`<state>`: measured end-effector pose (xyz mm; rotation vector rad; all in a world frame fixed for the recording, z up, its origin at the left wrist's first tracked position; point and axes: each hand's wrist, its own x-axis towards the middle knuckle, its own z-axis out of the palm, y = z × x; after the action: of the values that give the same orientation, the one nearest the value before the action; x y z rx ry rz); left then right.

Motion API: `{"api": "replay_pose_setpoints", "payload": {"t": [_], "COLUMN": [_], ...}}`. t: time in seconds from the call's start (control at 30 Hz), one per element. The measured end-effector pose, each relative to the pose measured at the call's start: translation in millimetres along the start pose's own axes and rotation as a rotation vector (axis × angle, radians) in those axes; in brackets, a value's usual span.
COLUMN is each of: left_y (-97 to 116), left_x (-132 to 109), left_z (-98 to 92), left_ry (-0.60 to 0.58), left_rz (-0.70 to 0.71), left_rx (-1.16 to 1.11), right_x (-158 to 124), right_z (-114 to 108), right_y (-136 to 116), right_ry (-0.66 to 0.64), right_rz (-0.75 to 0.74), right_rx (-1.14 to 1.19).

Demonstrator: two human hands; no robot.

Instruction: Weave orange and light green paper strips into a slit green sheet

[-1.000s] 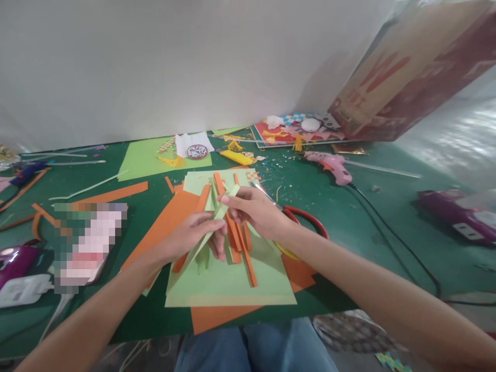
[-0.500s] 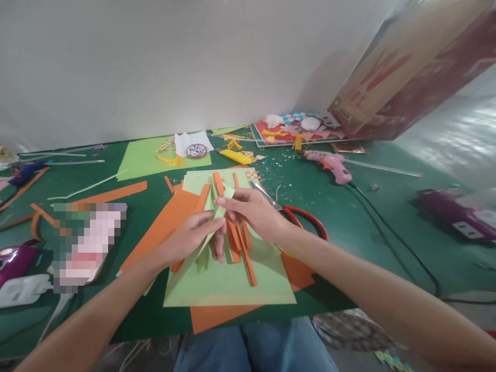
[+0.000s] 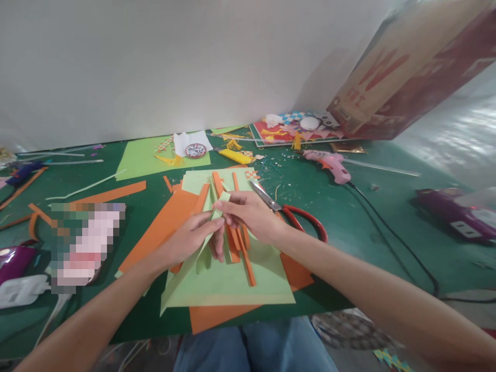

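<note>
A pale green paper strip (image 3: 205,248) runs through both hands over the middle of the paper pile. My left hand (image 3: 194,232) pinches it lower down, thumb on top. Just to the right, my right hand (image 3: 248,212) grips its upper part between thumb and fingers. Beneath the hands lies a light green sheet (image 3: 232,292), with several orange strips (image 3: 248,266) lying on it. A larger orange sheet (image 3: 155,232) pokes out to the left. Red-handled scissors (image 3: 306,217) rest right of my right hand, blades partly over the sheet's edge.
On the left are a pixelated phone (image 3: 93,240) and a white plug (image 3: 25,291). A yellow cutter (image 3: 234,156) lies behind the pile. A pink glue gun (image 3: 331,164) with a black cord and a purple device (image 3: 453,214) are at right. A cardboard box (image 3: 406,72) stands behind.
The strip's upper end has tilted and moved slightly down and left with my right hand's fingers. The light green sheet's lower left corner now sticks out further.
</note>
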<state>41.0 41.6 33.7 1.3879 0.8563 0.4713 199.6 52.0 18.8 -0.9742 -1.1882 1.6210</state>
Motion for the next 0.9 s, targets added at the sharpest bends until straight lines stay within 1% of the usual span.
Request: {"api": "replay_pose_setpoints", "payload": {"t": [0.33,0.73,0.9], "left_y": [-2.1,-1.8,-3.4], "left_x": [-0.6,-0.9,-1.1], "left_z": [-1.1,0.4,1.5], "left_ry": [-0.031,-0.024,-0.036], "left_rz": [0.007,-0.007,-0.023], "left_rx": [0.034,0.123,0.049], "right_x": [-0.6,-2.8,-2.6], "right_z": [-0.3,3.6,2.8], "right_y": [-0.2,-2.1,-1.5], "right_ry": [-0.032,-0.007,-0.018], "right_rz": [-0.013,-0.013,-0.017], "right_rx": [0.001,-0.03,-0.036]}}
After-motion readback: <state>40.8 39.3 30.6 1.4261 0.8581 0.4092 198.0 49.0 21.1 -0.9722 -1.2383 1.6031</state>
